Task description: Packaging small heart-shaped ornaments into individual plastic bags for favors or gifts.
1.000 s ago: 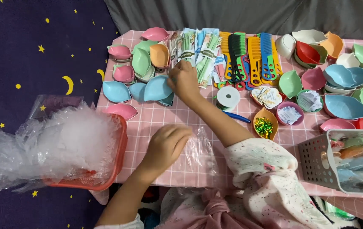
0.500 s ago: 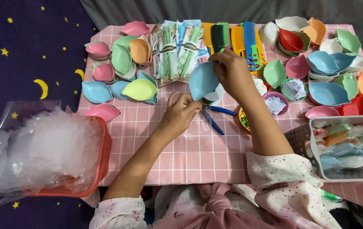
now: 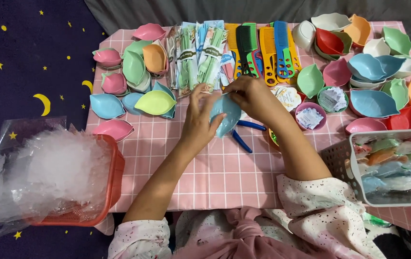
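Both hands had the blue leaf-shaped bowl [image 3: 225,114] pinched over the pink checked tabletop [image 3: 224,177], just in front of the combs [image 3: 262,50]: left hand [image 3: 200,125] closed underneath, right hand [image 3: 253,96] closed on the rim. Looked like light, stiff, slick plastic; edges seemed the safest hold.

Glossy smooth plastic bowl [image 3: 225,114], matt checked tablecloth [image 3: 224,172], crinkly clear plastic bags [image 3: 37,168].

The hands [image 3: 224,103] hide much of the blue leaf-shaped dish [image 3: 226,115].
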